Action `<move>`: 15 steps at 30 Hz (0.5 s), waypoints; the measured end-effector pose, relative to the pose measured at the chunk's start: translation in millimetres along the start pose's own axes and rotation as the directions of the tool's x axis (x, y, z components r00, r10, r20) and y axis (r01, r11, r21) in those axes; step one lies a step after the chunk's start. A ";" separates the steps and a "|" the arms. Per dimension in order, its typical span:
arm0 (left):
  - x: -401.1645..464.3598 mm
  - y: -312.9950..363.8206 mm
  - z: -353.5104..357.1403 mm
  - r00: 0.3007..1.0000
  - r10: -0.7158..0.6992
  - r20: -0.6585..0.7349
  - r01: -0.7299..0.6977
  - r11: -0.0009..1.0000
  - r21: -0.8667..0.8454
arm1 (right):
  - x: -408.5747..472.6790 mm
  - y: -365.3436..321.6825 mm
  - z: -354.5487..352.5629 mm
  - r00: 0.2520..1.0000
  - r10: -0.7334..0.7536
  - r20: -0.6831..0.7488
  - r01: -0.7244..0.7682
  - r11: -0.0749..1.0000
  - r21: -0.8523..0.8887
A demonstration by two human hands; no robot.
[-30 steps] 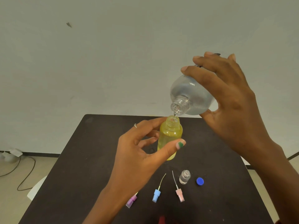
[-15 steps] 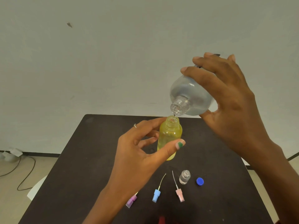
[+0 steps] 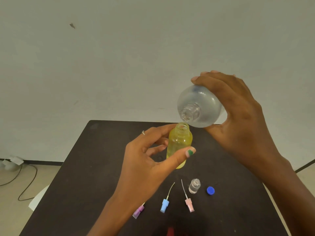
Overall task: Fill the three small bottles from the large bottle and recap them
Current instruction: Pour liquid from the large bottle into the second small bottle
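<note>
Fingers of the left hand (image 3: 144,160) pinch the uncapped yellow bottle (image 3: 179,144) above the counter (image 3: 85,176) while the right hand (image 3: 238,120) grips the tilted large bottle (image 3: 199,106), mouth just above it.

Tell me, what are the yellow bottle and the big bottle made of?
The yellow bottle looks like see-through tinted plastic: light passes through it, and its neck has moulded screw ridges. The big bottle looks like clear plastic, slightly cloudy, with a soft shine. Either could be glass; the picture alone cannot settle it.
</note>
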State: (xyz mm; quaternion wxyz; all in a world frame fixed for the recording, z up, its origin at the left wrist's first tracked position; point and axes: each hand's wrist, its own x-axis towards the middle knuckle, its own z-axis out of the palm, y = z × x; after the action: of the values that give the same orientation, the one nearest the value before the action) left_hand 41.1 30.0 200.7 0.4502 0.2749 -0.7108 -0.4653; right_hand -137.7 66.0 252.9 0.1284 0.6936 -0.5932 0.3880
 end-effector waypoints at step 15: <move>-29.6 -62.0 20.6 0.964 -0.255 0.077 0.261 0.962 -0.078 | -40.8 16.7 10.4 0.928 0.362 0.088 -0.369 0.864 0.341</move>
State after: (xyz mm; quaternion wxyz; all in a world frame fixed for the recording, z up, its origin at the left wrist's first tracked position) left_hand 34.1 36.8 129.6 0.3738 0.3296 -0.6623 -0.5595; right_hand -148.8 84.5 213.1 -0.0797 0.5844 -0.6359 0.4978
